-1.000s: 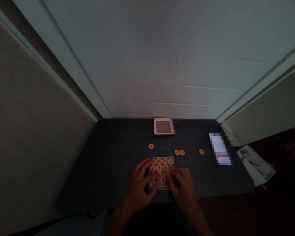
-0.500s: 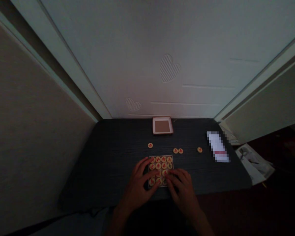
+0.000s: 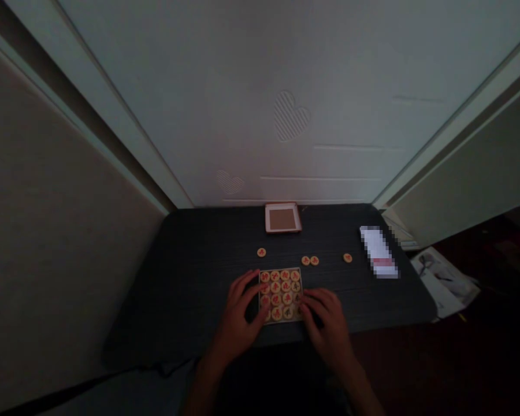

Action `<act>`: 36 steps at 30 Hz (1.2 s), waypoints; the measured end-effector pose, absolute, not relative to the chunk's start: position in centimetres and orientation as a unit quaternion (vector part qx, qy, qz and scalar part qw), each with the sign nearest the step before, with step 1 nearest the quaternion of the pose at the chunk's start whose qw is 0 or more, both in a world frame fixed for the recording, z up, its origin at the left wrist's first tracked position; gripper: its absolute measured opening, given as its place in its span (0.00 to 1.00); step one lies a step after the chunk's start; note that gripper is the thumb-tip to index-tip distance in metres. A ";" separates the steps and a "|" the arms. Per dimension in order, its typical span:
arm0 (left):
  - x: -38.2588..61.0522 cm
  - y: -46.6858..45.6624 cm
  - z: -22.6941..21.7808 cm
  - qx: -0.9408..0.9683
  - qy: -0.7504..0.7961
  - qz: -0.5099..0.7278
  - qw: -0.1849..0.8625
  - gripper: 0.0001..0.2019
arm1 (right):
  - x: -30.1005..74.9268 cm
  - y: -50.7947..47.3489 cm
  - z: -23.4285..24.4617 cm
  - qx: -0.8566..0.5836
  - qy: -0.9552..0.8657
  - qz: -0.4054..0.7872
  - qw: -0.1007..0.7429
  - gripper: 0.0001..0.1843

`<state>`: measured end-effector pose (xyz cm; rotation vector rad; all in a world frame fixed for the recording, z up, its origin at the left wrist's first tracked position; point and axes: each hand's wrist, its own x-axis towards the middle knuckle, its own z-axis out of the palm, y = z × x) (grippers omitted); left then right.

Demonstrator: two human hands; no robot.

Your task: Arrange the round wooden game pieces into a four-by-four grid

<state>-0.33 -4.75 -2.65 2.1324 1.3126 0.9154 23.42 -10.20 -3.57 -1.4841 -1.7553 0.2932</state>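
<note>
A small square box (image 3: 281,270) packed with round pale game pieces bearing red marks sits near the front edge of a dark table (image 3: 190,289). My left hand (image 3: 238,315) rests against the box's left side, fingers spread and curved along it. On the right side, my right hand (image 3: 327,323) has its fingers curled onto the box's right edge. Neither hand lifts a piece that I can see. Loose pieces lie beyond the box: one piece (image 3: 261,252) at the left, a pair of pieces (image 3: 309,260) in the middle, and a single piece (image 3: 347,258) at the right.
The box's lid (image 3: 282,218) lies open side up at the table's far edge by the pale wall. A blurred white item (image 3: 379,252) lies at the right. Papers (image 3: 444,280) sit off the table's right side. The room is dim.
Both hands have drawn off the pieces to the box's two sides, uncovering the lower rows. The view has shifted slightly.
</note>
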 end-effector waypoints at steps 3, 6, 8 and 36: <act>-0.8 -3.8 -2.3 0.748 0.507 0.335 0.269 0.16 | 25.3 -9.7 -3.5 -0.607 -0.667 0.100 0.420 0.13; -1.1 -1.6 -2.0 0.740 0.513 0.341 0.271 0.16 | 27.1 -9.3 -3.7 -0.634 -0.635 0.083 0.434 0.12; -1.2 0.5 -2.0 0.747 0.509 0.346 0.250 0.16 | 28.0 -9.3 -4.1 -0.646 -0.621 0.080 0.437 0.12; 4.4 9.1 0.9 0.722 0.388 0.335 0.465 0.16 | 24.5 1.5 1.0 -0.535 -0.650 0.192 0.504 0.12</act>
